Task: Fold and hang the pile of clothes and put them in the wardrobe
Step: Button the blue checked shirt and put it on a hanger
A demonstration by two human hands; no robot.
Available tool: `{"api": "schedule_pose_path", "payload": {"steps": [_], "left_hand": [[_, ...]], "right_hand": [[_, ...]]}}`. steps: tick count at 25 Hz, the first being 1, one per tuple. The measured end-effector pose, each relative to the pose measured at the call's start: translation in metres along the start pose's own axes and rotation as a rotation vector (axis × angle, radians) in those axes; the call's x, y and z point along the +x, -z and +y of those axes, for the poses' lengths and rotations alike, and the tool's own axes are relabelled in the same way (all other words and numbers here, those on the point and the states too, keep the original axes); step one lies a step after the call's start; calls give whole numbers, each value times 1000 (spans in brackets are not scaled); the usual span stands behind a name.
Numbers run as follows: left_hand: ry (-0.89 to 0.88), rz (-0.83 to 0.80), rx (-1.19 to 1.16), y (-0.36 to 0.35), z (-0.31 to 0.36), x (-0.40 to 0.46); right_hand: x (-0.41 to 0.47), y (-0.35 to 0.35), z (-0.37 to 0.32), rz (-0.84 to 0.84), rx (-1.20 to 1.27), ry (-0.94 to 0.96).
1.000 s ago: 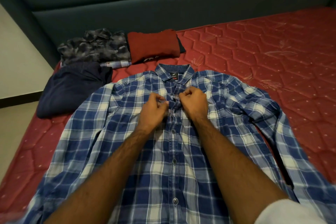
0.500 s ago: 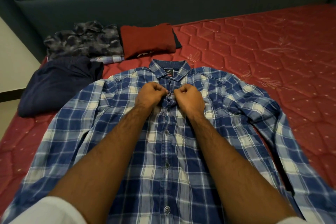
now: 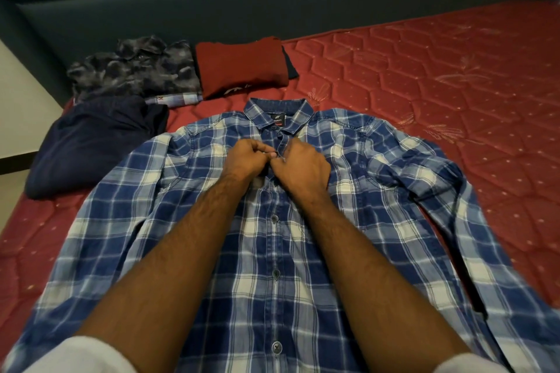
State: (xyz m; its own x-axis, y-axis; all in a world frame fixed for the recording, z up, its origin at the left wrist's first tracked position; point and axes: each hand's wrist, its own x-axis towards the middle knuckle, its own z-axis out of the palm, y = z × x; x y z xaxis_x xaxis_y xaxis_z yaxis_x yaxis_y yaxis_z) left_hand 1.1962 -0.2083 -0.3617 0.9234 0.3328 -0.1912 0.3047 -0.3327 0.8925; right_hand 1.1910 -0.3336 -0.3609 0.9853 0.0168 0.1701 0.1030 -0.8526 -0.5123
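Note:
A blue and white plaid shirt [image 3: 378, 179] lies spread face up on the red mattress [image 3: 439, 76], collar away from me and sleeves out to both sides. Its front is buttoned lower down. My left hand [image 3: 245, 160] and my right hand [image 3: 306, 166] meet just below the collar, each pinching the shirt's placket at a button near the top. Both forearms cover the middle of the shirt.
Folded clothes sit at the far left of the mattress: a grey camouflage garment [image 3: 133, 70], a red garment [image 3: 239, 63] and a dark navy one [image 3: 91, 142]. A dark padded headboard [image 3: 272, 3] runs behind. The mattress edge and floor [image 3: 12, 179] lie to the left.
Both hands have moved a little up the placket toward the collar and stay pinched together on it. The view has shifted slightly; the shirt has not moved.

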Motion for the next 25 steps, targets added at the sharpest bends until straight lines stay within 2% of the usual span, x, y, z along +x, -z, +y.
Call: {"api": "schedule_pose_path", "payload": {"steps": [4, 7, 13, 18, 21, 25], "left_hand": [[3, 70, -251, -3, -4, -3], [-31, 138, -349, -10, -8, -7], [-47, 113, -438, -12, -7, -15], [-96, 98, -417, -13, -12, -17], [-171, 90, -434, -14, -17, -20], [-185, 76, -442, -15, -20, -17]], "right_hand": [[-4, -9, 21, 197, 634, -117], [-7, -6, 23, 302, 856, -141], [-2, -9, 30, 135, 829, -144], [3, -8, 38, 57, 921, -114], [5, -9, 40, 16, 871, -101], [4, -11, 36, -9, 802, -88]]}}
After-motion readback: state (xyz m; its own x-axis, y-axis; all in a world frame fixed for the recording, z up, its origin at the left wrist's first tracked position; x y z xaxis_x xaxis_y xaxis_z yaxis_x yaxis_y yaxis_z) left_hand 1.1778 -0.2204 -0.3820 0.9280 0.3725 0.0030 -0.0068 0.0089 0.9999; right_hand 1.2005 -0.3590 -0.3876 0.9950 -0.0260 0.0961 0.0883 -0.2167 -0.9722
